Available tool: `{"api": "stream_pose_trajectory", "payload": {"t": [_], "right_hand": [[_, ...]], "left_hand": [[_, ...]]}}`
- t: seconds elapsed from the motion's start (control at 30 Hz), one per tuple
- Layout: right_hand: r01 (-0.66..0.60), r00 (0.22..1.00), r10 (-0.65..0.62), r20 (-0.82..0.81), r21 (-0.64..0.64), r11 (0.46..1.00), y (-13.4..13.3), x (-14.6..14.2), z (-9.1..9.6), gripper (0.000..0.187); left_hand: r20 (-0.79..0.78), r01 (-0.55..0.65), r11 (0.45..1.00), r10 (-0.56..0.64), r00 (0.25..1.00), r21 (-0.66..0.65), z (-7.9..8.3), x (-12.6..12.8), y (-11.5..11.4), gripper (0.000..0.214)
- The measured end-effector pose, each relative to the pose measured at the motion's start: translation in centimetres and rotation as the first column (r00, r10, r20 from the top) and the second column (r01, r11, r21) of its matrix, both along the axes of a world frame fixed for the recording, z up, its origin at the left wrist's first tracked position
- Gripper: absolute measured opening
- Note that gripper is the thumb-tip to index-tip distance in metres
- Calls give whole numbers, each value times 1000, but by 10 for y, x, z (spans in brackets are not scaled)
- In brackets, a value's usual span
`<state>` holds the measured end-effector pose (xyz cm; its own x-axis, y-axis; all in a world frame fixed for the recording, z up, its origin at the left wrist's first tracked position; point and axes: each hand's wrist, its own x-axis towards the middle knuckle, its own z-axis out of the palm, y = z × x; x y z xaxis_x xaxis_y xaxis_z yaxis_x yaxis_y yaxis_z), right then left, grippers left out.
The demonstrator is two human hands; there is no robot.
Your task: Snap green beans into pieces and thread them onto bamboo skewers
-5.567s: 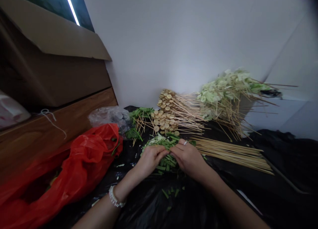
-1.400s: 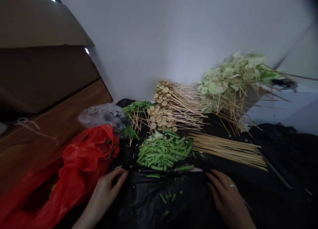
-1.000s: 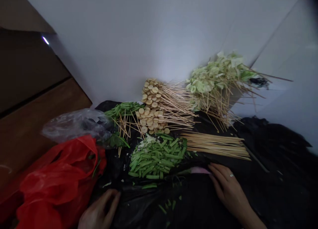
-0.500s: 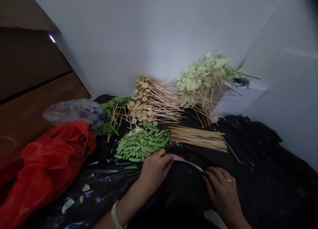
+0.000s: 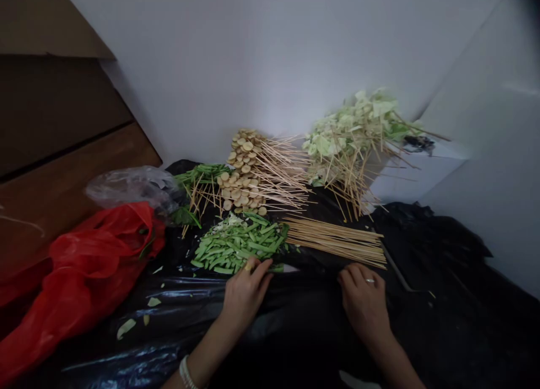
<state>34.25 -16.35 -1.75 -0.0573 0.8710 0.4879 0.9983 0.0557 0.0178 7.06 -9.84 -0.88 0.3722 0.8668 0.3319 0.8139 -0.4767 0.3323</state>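
My left hand [image 5: 244, 290] lies on the black plastic sheet [image 5: 295, 338], its fingers pressed together on a fold of the sheet right at the near edge of a pile of cut green beans [image 5: 240, 245]. My right hand [image 5: 365, 296], with a ring on it, has its fingers curled into the same sheet just in front of a bundle of bare bamboo skewers [image 5: 337, 240]. A thin white strip [image 5: 291, 268] shows under the fold between the hands.
Against the wall lie skewered round tan slices [image 5: 244, 181], skewered pale cabbage [image 5: 350, 130] and skewered green beans [image 5: 202, 172]. A red plastic bag [image 5: 93, 265] and a clear bag [image 5: 130, 186] sit left, beside a wooden ledge [image 5: 63, 192].
Both hands left the bean pile and went down to the black sheet. In the last half second they moved forward with the fold, covering most of the white surface under it.
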Motion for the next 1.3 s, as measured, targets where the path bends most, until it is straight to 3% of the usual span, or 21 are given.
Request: {"api": "stream_pose_trajectory", "payload": {"t": [0.2, 0.3, 0.43, 0.53, 0.67, 0.77, 0.87, 0.93, 1.0, 1.07, 1.17, 1.3], "right_hand": [[-88, 981, 80, -177, -38, 995, 16, 0, 0, 13], [-190, 965, 174, -196, -69, 979, 33, -17, 5, 12], [-242, 957, 215, -194, -127, 962, 49, -42, 2, 14], [-238, 957, 210, -199, -124, 963, 51, -48, -4, 17], [-226, 958, 207, -200, -77, 971, 50, -45, -11, 19], [-224, 956, 210, -206, -42, 974, 50, -43, -11, 21], [-245, 948, 241, -206, 9, 970, 49, -41, -5, 24], [-273, 940, 279, -195, 57, 960, 47, -39, 3, 28], [-313, 927, 327, -182, 98, 945, 41, -36, 11, 31], [-375, 907, 389, -162, 113, 920, 33, -35, 16, 35], [-467, 874, 471, -121, 64, 882, 14, -37, 11, 35], [-501, 860, 490, -145, -53, 864, -7, -40, 2, 33]], "left_hand": [[86, 126, 990, -131, 988, 63, -4, -12, -14, 18], [99, 96, 995, -99, 990, 40, -5, -8, -8, 21], [-44, 8, 998, -11, 999, -67, 1, 0, 11, 24], [-148, 36, 984, -62, 987, -172, 9, 2, 22, 20], [-186, 114, 974, -151, 971, -198, 10, -3, 27, 16], [-154, 217, 965, -239, 959, -145, 4, -7, 25, 15], [22, 295, 951, -295, 955, -88, 5, -9, 21, 18], [246, 273, 957, -241, 939, -102, 13, -12, 20, 19], [451, 174, 973, -88, 888, -153, 22, -16, 25, 17], [542, 48, 980, 66, 838, -194, 28, -23, 35, 15], [476, -14, 977, 116, 872, -213, 28, -31, 53, 12], [268, 37, 982, 15, 963, -188, 19, -34, 61, 22]]}}
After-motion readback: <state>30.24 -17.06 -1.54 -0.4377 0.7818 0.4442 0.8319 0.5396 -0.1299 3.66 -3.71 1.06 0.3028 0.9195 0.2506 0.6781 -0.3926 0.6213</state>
